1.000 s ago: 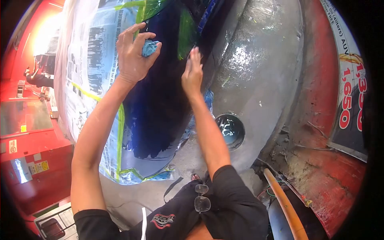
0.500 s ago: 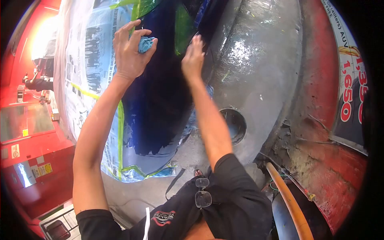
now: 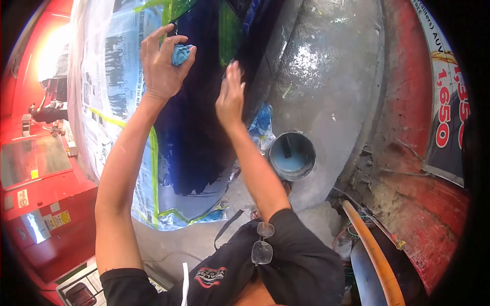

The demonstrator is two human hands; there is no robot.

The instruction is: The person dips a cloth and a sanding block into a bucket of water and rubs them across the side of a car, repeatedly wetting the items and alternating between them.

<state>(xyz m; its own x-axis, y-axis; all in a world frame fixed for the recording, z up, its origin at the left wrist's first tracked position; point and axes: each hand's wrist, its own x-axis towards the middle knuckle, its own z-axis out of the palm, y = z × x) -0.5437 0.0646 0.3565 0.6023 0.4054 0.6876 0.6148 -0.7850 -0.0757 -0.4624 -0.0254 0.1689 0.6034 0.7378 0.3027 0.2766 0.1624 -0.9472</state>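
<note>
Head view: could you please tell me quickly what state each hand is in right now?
Left hand: closed on a small crumpled blue cloth.
Right hand: open, fingers flat against the glossy dark blue painted panel.

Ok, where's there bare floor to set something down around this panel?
Bare wet concrete lies between the blue panel and the red wall, beyond the round container. Crowded: the orange hose corner, and the panel under the left hand with its blue cloth and the right hand.

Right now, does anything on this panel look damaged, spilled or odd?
The dark blue paint ends below in a ragged, streaky edge, not a clean line. The masking paper at its edge is crumpled. Nothing looks spilled.
</note>
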